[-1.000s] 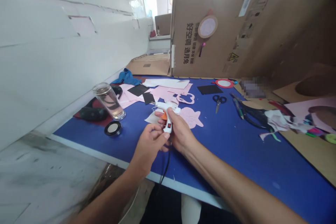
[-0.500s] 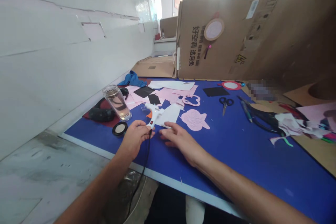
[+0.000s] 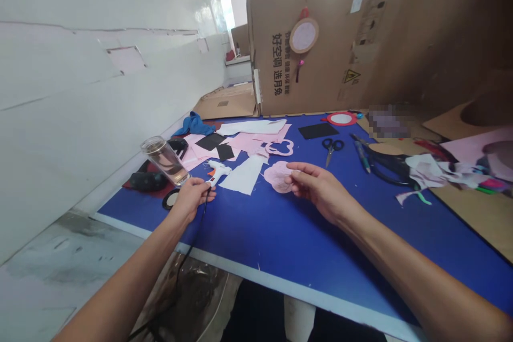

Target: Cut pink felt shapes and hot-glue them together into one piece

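Observation:
My left hand (image 3: 193, 196) is closed on the lower end of a white glue gun (image 3: 218, 170), whose black cord hangs over the table's front edge. The fingers of my right hand (image 3: 315, 184) pinch the right side of a pink flower-shaped paper piece (image 3: 276, 177). A sheet of white paper (image 3: 244, 175) lies between the hands. Behind it are pink paper scraps (image 3: 244, 141), two black pieces (image 3: 211, 141) and a pink cut-out outline (image 3: 280, 147).
A glass of liquid (image 3: 166, 162) stands by my left hand, near a round black-rimmed disc (image 3: 171, 200). Scissors (image 3: 332, 149), a black sheet (image 3: 318, 131) and pliers (image 3: 385, 168) lie to the right. A large cardboard box (image 3: 328, 37) stands behind.
My right hand has moved right and taken hold of the pink flower-shaped paper. My left hand has shifted left with the glue gun. The camera view has turned slightly.

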Available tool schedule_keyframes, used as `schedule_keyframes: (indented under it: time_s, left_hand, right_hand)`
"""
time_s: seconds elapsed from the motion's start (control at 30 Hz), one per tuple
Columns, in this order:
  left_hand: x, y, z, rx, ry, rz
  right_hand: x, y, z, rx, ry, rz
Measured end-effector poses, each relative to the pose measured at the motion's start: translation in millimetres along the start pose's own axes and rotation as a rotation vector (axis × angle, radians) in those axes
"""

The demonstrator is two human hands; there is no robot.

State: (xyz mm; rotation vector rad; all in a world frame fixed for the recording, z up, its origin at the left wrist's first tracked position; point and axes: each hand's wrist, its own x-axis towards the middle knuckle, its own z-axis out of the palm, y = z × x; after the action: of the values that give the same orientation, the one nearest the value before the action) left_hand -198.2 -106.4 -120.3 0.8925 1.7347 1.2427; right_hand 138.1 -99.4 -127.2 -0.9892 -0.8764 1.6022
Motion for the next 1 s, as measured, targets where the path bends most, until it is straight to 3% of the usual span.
schedule_keyframes:
  time_s: [0.27, 0.37, 0.43, 0.47, 0.53, 0.6, 0.67, 0.73, 0.8, 0.83, 0.9, 1.0]
  left_hand:
    - [1.7, 6.4, -3.0, 0.446, 0.151, 0.203]
    - [-7.6, 13.4, -5.3, 0.548, 0.187, 0.281]
    - [-22.5, 20.9, -0.1, 0.553, 0.162, 0.348]
    - [-32.6, 24.8, 6.6, 0.5, 0.088, 0.381]
    - [-56.5, 30.6, 30.1, 0.264, -0.152, 0.336]
    - [-82.4, 31.2, 66.6, 0.114, -0.387, 0.296]
    - [-106.2, 25.7, 111.0, 0.128, -0.585, 0.331]
    - [-123.8, 16.8, 154.9, 0.237, -0.731, 0.505]
    - [-132.9, 9.2, 191.0, 0.398, -0.731, 0.74]
    - [-134.2, 7.1, 204.8, 0.482, -0.712, 0.784]
    - [-131.7, 7.7, 224.1, 0.627, -0.665, 0.802]
    - [-121.4, 16.0, 237.5, 0.713, -0.604, 0.785]
  right_hand:
    - [4.7, -8.3, -8.5, 0.009, 0.044, -0.041]
    - [8.5, -9.6, -12.7, 0.02, 0.071, -0.056]
    - [10.2, -10.5, -13.2, 0.039, 0.08, -0.064]
    - [10.5, -10.8, -12.6, 0.046, 0.081, -0.067]
    - [9.9, -10.9, -9.8, 0.069, 0.065, -0.087]
    - [8.3, -10.2, -6.7, 0.113, 0.016, -0.14]
    - [7.3, -9.7, -5.7, 0.154, -0.058, -0.201]
    - [8.4, -10.5, -8.7, 0.159, -0.102, -0.219]
    - [12.3, -13.1, -15.3, 0.16, -0.061, -0.216]
    - [14.9, -14.6, -18.8, 0.186, -0.017, -0.236]
    - [19.8, -16.6, -24.2, 0.219, 0.064, -0.308]
    - [23.9, -15.3, -24.8, 0.15, 0.164, -0.419]
